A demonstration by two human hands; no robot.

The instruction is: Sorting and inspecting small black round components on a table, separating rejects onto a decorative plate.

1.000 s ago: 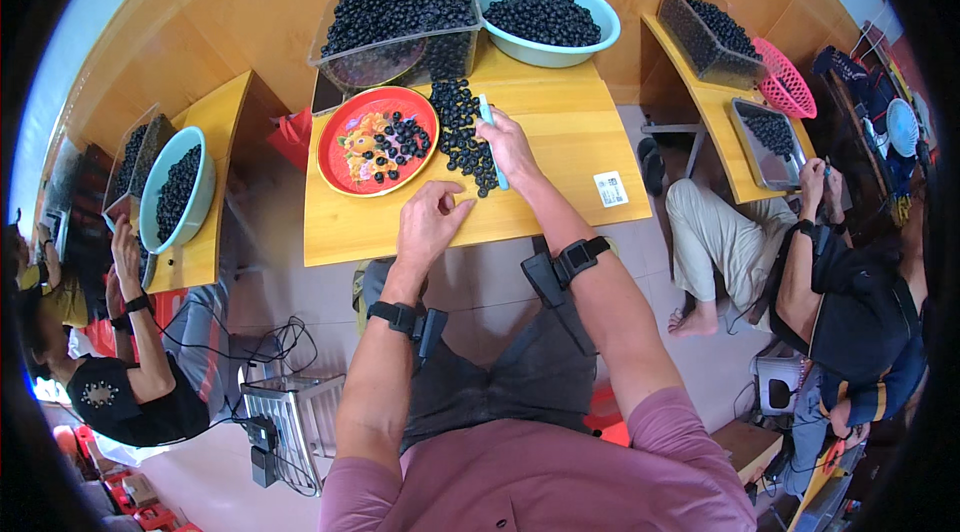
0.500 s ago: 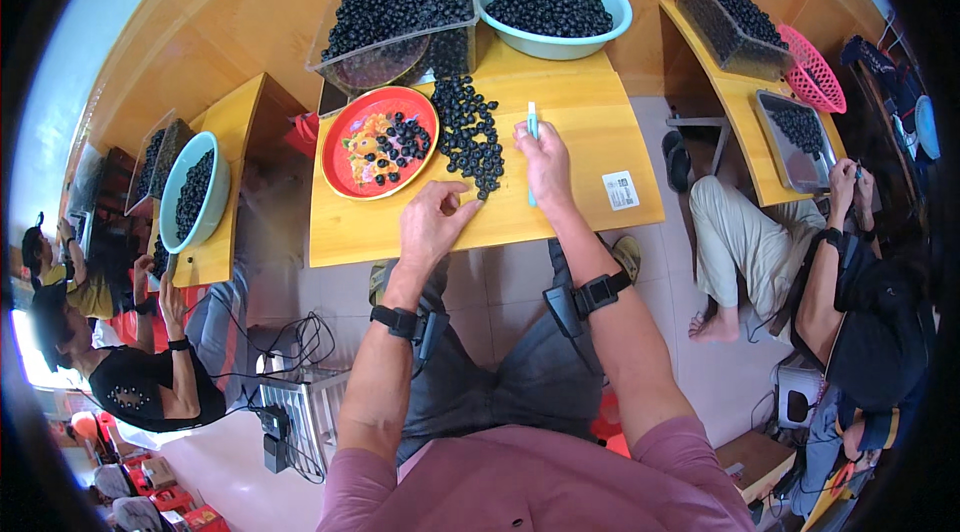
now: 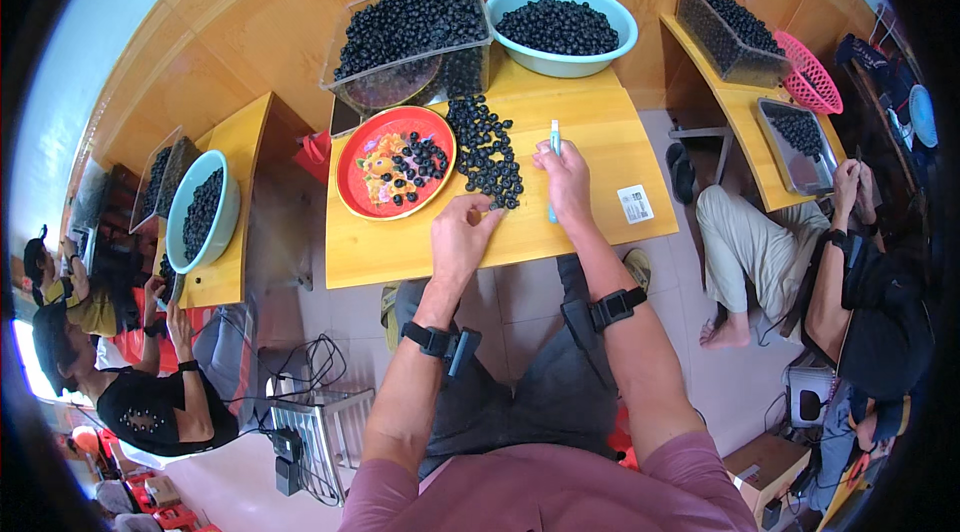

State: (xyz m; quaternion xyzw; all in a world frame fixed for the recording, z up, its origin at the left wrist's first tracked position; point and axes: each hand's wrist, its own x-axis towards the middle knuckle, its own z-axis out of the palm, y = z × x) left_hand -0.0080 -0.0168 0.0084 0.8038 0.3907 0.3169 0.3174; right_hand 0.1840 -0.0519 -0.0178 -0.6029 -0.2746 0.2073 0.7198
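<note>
My right hand (image 3: 564, 177) is closed around a slim pale-teal, pen-shaped tool (image 3: 555, 137), held upright over the yellow table (image 3: 600, 147). My left hand (image 3: 462, 237) is at the table's near edge, thumb and forefinger brought together. Whatever is pinched there, if anything, is too small to make out. Just beyond its fingertips, a loose strip of round, black, bead-like pieces (image 3: 487, 157) runs back over the tabletop. To the left of that strip, a red round tray (image 3: 350, 177) with a floral print carries some of the same black pieces.
A clear plastic bin (image 3: 400, 67) and a light-blue basin (image 3: 560, 64), both heaped with black pieces, stand at the table's back. A white label (image 3: 635, 204) lies on the right side. Co-workers sit at side tables; a metal stool (image 3: 318, 432) with cables stands lower left.
The whole view has shifted, so table and hands appear farther right and a little lower. Both hands keep nearly the same pose, and the teal tool is still in my right hand.
</note>
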